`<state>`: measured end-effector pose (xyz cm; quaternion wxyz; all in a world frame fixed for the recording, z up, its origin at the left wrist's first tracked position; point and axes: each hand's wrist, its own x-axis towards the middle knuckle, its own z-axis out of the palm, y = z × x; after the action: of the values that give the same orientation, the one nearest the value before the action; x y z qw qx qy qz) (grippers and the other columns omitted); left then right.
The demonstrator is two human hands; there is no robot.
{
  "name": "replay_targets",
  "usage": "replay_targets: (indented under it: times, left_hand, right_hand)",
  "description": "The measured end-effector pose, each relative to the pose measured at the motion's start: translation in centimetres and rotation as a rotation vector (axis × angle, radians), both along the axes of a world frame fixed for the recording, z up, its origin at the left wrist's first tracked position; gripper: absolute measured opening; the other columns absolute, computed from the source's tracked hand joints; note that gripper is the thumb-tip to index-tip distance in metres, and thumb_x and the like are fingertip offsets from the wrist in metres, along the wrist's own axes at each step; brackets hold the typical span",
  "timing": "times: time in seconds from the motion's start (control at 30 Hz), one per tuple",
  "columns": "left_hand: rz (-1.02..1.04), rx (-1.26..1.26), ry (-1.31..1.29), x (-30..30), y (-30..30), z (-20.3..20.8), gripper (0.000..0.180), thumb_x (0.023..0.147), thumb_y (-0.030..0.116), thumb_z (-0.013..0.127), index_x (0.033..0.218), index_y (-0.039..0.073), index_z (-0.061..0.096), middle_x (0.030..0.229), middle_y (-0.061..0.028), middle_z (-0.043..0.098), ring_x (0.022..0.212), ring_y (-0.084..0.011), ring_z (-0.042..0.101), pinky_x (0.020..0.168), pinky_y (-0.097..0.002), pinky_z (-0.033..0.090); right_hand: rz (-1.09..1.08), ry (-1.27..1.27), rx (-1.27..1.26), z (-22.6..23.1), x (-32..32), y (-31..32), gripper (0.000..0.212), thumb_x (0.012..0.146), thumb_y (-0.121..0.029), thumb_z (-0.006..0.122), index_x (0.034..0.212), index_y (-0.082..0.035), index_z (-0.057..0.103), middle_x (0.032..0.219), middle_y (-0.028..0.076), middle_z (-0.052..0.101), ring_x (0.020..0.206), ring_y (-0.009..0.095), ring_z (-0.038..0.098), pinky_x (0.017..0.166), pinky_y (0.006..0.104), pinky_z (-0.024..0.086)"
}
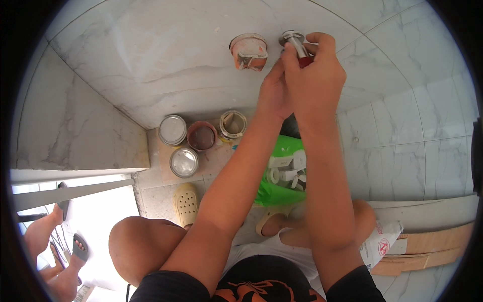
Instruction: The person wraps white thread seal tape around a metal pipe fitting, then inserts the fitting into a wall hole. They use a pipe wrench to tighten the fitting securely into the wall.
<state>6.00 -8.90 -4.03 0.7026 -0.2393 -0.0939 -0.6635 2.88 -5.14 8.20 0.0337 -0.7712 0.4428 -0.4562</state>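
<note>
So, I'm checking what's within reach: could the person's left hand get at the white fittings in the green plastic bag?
Probably yes: the green plastic bag lies open below, its white fittings exposed, though the left hand is up near the shiny silver metal fitting and would need lowering.

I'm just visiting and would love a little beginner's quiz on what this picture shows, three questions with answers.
1. Count: how many round containers stand together to the left of the green bag?
2. True or false: white parts can be seen inside the green bag.
3. Choose: what do the right hand and its fingers hold up by the wall?
A) a paintbrush
B) a silver metal fitting
C) a cream clog

Key:
1. Four
2. True
3. B
</note>
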Motion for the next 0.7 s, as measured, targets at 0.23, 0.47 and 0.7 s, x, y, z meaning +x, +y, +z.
replay_targets:
  times: [0.23,0.47,0.7]
  left_hand:
    - [-0.024,-0.111,0.077,-0.1,0.7,0.6,0.042,0.115,0.040,0.041,0.133,0.009,0.062,0.124,-0.0112,0.071,0.114,-0.0251,0.069,0.096,-0.0393,0.056]
    - [0.013,0.005,0.086,0.4,0.1,1.1,0.035,0.114,0.037,0.047,0.122,0.008,0.066,0.111,-0.0068,0.073,0.106,-0.0223,0.070,0.093,-0.0385,0.057]
    - [0.006,0.084,0.186,0.1,0.6,1.6,0.026,0.112,0.034,0.053,0.110,0.012,0.067,0.102,0.0010,0.073,0.098,-0.0156,0.069,0.092,-0.0336,0.056]
  right_hand:
    - [0.036,-0.105,-0.028,-0.5,0.3,0.0,0.034,0.091,-0.023,0.080,0.112,0.000,0.067,0.092,0.017,0.078,0.077,0.025,0.077,0.070,0.0359,0.060]
    - [0.050,-0.220,0.165,-0.3,0.2,0.0,0.028,0.096,-0.021,0.074,0.110,0.002,0.064,0.084,0.018,0.075,0.072,0.030,0.074,0.068,0.0380,0.058]
    - [0.107,-0.537,0.527,-0.1,0.1,-1.6,0.035,0.101,-0.024,0.067,0.114,0.007,0.061,0.085,0.015,0.074,0.069,0.024,0.074,0.065,0.0334,0.057]
